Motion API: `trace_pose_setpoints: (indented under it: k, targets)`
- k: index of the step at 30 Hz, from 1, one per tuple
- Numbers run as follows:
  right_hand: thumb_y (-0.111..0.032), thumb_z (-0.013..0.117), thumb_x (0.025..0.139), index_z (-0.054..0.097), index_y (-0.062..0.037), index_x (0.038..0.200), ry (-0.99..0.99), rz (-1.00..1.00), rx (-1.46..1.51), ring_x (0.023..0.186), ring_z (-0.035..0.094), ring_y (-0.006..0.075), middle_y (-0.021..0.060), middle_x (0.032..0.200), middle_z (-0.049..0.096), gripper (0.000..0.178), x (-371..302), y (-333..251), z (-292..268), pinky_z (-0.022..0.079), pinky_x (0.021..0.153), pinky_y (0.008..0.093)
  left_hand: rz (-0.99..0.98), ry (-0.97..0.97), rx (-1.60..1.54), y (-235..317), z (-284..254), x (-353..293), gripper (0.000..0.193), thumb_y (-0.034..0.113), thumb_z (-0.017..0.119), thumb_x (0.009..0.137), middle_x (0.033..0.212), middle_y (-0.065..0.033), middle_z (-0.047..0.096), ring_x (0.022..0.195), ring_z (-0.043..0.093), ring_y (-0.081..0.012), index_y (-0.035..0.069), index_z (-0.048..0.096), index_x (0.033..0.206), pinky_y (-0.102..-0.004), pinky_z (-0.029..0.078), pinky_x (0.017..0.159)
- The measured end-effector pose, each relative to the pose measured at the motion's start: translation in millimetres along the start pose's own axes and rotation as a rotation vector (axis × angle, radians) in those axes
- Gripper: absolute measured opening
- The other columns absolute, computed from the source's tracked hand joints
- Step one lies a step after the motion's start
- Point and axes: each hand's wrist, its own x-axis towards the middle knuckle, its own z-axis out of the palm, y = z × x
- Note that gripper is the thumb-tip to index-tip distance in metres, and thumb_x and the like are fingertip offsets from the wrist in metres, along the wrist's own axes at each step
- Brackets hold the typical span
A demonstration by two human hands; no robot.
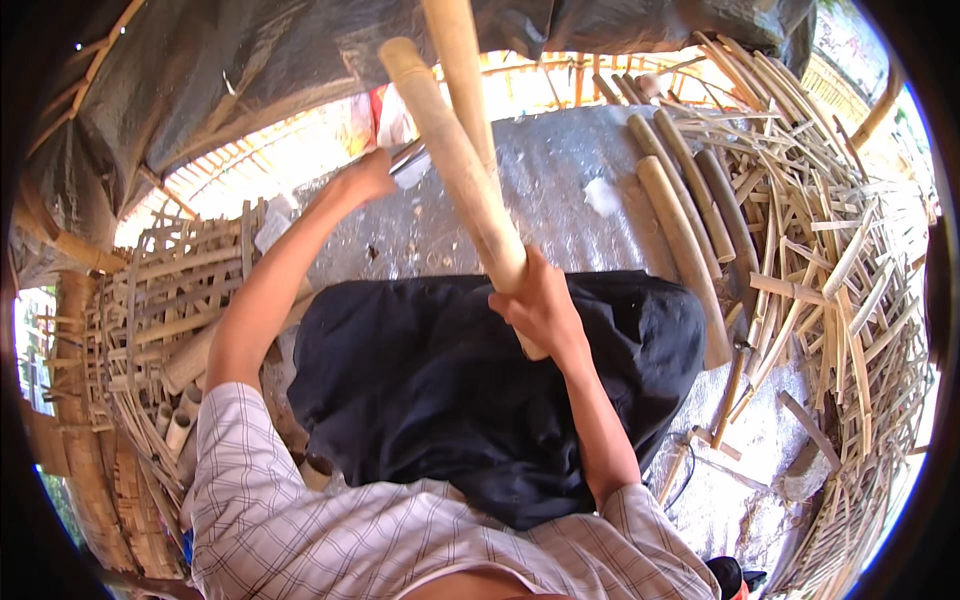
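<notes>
Above the crumpled black cloth (430,400): one pole (455,180), pale, round, smooth bamboo, tilted. Right hand (540,305) grasps it near its lower end, fingers wrapped round. Left hand (366,178), left of the pole, clenched on one grey tool (408,160), shape unclear. Behind: one upright post (465,80). Right: four lying poles (682,250) on a wrinkled silvery sheet (360,235); thin split strips (850,260), heaped, uncountable.

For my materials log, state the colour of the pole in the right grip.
The pole in the right grip is yellowish tan, best seen in the head view.
</notes>
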Motion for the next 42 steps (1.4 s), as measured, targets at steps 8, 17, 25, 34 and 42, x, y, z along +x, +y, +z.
trace_pose_setpoints:
  k: [8,17,25,34,42]
  targets:
    - [-0.011,0.078,0.077,0.050,0.0030,0.113,0.060,0.032,-0.035,0.090,0.067,0.0553,0.0356,0.091,0.070,0.048,2,-9,4,0.056,0.079,0.0599,-0.118,-0.053,0.086,-20,11,10,0.031,0.013,0.060,0.084,0.064,-0.0192,0.064,0.053,0.066,-0.0289,-0.012,0.058,0.102,-0.0440,0.050,0.050]
    - [0.000,0.076,0.081,0.056,0.0050,0.118,-0.568,0.280,1.011,0.064,0.068,0.0203,0.0114,0.079,0.065,0.042,-16,-39,-15,0.057,0.056,0.0351,0.342,0.138,-0.133,-68,48,15,0.037,0.010,0.060,0.088,0.110,-0.0330,0.070,0.106,0.068,-0.0407,-0.008,0.064,0.120,-0.0477,0.053,0.089]
    - [-0.005,0.072,0.084,0.057,0.0028,0.110,-0.699,0.544,1.399,0.063,0.066,0.0248,0.0138,0.080,0.064,0.031,0,23,18,0.057,0.058,0.0397,0.013,0.001,0.203,-1,50,-32,0.050,0.023,0.078,0.088,0.122,-0.0294,0.068,0.114,0.067,-0.0470,-0.001,0.064,0.129,-0.0457,0.054,0.099]
    - [-0.002,0.070,0.082,0.051,0.0025,0.123,-0.895,0.157,1.473,0.054,0.060,0.0247,0.0169,0.076,0.060,0.046,-18,-32,-19,0.052,0.051,0.0397,0.395,0.010,-0.197,-32,40,-25,0.049,0.006,0.063,0.087,0.122,-0.0289,0.071,0.118,0.068,-0.0438,0.002,0.063,0.135,-0.0491,0.055,0.097]
    - [-0.006,0.072,0.086,0.051,-0.0008,0.113,-0.885,0.523,1.555,0.066,0.066,0.0247,0.0153,0.084,0.063,0.034,-10,15,22,0.057,0.057,0.0404,0.281,-0.007,-0.012,-37,52,-8,0.038,0.013,0.071,0.092,0.124,-0.0244,0.068,0.121,0.064,-0.0383,-0.002,0.063,0.125,-0.0444,0.052,0.103]
